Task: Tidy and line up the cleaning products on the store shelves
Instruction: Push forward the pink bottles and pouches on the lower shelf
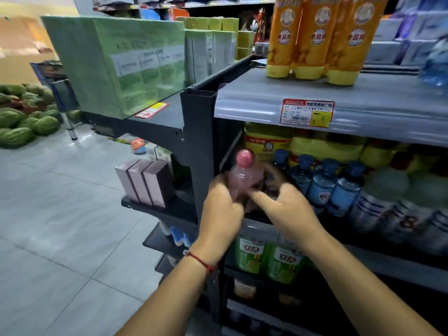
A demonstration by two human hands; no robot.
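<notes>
Pink-capped bottle (pixel 244 175), centre frame, upright at the shelf's left end beside the blue-capped bottles (pixel 322 183). Left hand (pixel 221 209) curls round its body; right hand (pixel 288 209) pinches its lower side, forefinger extended.

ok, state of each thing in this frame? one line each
pink-capped bottle: capped, upright, held at the left end of the middle shelf
left hand: grips the bottle
right hand: thumb on the bottle, fingers curled behind it
blue-capped bottles: capped, upright, in a row
orange bottles: upright, grouped on the top shelf
green bottles: upright, side by side, lower shelf
</notes>
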